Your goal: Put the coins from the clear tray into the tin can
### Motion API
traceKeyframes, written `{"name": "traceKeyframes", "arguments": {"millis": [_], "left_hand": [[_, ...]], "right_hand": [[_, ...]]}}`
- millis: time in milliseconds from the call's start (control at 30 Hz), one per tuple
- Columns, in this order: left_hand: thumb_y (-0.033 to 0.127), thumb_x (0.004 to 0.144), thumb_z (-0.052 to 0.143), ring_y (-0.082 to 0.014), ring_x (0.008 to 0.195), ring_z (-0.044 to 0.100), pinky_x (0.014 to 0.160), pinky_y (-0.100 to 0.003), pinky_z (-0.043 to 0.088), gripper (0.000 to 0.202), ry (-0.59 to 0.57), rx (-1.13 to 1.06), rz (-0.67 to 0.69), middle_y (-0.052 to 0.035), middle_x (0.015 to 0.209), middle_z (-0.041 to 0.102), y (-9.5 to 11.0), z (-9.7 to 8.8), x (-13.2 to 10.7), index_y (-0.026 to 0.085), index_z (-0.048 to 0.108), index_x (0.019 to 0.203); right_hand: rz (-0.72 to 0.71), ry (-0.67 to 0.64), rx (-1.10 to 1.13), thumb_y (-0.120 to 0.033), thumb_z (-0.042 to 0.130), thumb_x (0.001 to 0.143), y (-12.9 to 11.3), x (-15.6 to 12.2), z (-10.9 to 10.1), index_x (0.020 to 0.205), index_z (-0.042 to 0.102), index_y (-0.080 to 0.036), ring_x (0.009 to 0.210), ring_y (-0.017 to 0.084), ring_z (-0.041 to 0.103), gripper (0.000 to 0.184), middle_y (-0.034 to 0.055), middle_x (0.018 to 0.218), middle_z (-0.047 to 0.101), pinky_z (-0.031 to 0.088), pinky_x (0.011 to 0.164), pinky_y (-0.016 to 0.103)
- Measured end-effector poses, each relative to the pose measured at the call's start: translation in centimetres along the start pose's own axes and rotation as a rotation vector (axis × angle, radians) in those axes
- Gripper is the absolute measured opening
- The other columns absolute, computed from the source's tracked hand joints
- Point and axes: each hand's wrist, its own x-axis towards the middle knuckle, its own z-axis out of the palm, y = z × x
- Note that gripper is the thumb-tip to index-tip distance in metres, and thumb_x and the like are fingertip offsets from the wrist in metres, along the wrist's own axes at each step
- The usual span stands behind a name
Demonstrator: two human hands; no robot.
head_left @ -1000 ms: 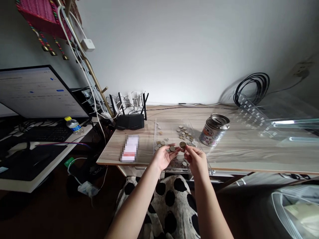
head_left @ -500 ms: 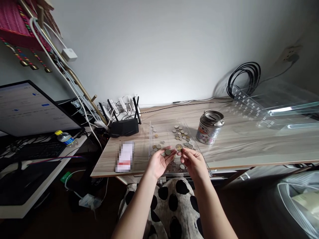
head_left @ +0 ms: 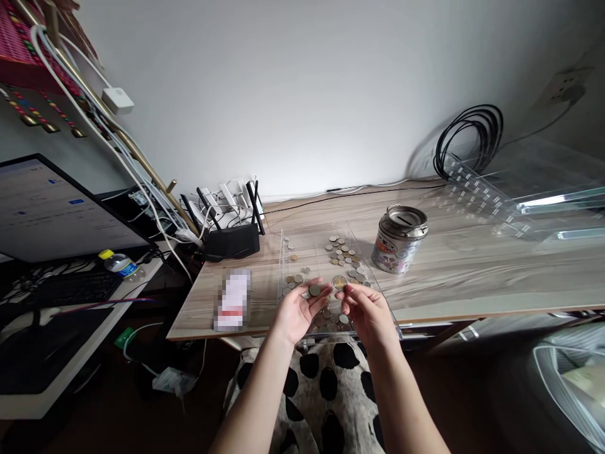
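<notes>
The wood-grain counter point(head_left: 472, 277) runs left to right, with a clear acrylic tray point(head_left: 302, 243) at its near edge, straight ahead of the person. Loose coins point(head_left: 345, 252) lie scattered flat in the tray, thickest toward its far right. Just right of the tray stands a printed tin money box point(head_left: 398, 238), upright, its slot on top. A black router point(head_left: 232, 238) sits far left of the tray.

Both hands hover over the near end of the tray. The left hand point(head_left: 297, 309) lies palm up, fingers loosely curled, with a greyish coin point(head_left: 314, 290) resting on the fingertips. The right hand point(head_left: 366, 309) has its fingers closed in a pinch on a gold-rimmed coin point(head_left: 339, 282), held up between the two hands.

The pinched coin is a small rigid metal disc: light, hard, not fragile, but probably smooth and slippery, so it likely slides if the pinch loosens. The rim or the two flat faces look like the sensible places to hold it; here the fingertips take its lower right edge.

Being round, it has no long axis. Its broad face is tilted up toward the camera. The coin in the left hand lies nearly flat.
</notes>
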Motion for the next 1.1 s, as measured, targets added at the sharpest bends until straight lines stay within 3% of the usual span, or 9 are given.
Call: {"name": "traceKeyframes", "arguments": {"millis": [500,800,933,1000,1100], "left_hand": [[0.013,0.077,0.040,-0.0213,0.101,0.053,0.085,-0.028,0.043,0.033,0.022,0.001,-0.003,-0.0173,0.101,0.060,-0.1,-0.1,0.0,0.003,0.052,0.107],[0.011,0.076,0.043,-0.0203,0.098,0.055,0.084,-0.027,0.044,0.026,0.040,-0.040,0.008,-0.0163,0.098,0.061,0.0,-0.2,-0.1,0.004,0.055,0.098],[0.014,0.075,0.045,-0.0210,0.098,0.055,0.083,-0.029,0.045,0.024,0.057,-0.053,0.013,-0.0158,0.099,0.060,0.0,-0.3,-0.1,0.006,0.055,0.095],[0.016,0.076,0.044,-0.0211,0.097,0.056,0.082,-0.030,0.046,0.024,0.065,-0.056,0.022,-0.0162,0.100,0.059,0.0,-0.3,-0.1,0.006,0.055,0.094],[0.017,0.076,0.043,-0.0211,0.096,0.056,0.080,-0.029,0.047,0.024,0.073,-0.059,0.031,-0.0166,0.100,0.059,0.1,-0.5,-0.1,0.006,0.055,0.094]], "right_hand": [[0.014,0.047,0.033,-0.029,0.066,0.062,-0.1,0.0,0.1,0.069,0.065,-0.017,0.043,0.008,0.048,0.015,0.0022,0.060,0.062,0.032,0.038,0.019],[-0.025,0.082,-0.015,-0.032,0.066,0.061,0.5,0.1,0.2,0.071,0.063,-0.016,0.045,0.009,0.048,0.018,0.0028,0.061,0.062,0.034,0.041,0.021],[-0.239,0.158,-0.315,-0.038,0.060,0.066,-0.6,1.1,-0.4,0.072,0.064,-0.016,0.047,0.010,0.046,0.023,0.0022,0.059,0.060,0.034,0.044,0.022],[-0.459,0.315,-0.591,-0.040,0.056,0.069,-2.9,2.2,-1.2,0.080,0.065,-0.015,0.051,0.012,0.048,0.029,0.0038,0.064,0.060,0.035,0.047,0.024],[-0.769,0.660,-1.081,-0.039,0.051,0.071,-7.9,4.5,-2.5,0.085,0.067,-0.015,0.060,0.015,0.050,0.031,0.0074,0.075,0.061,0.036,0.053,0.026]]}}
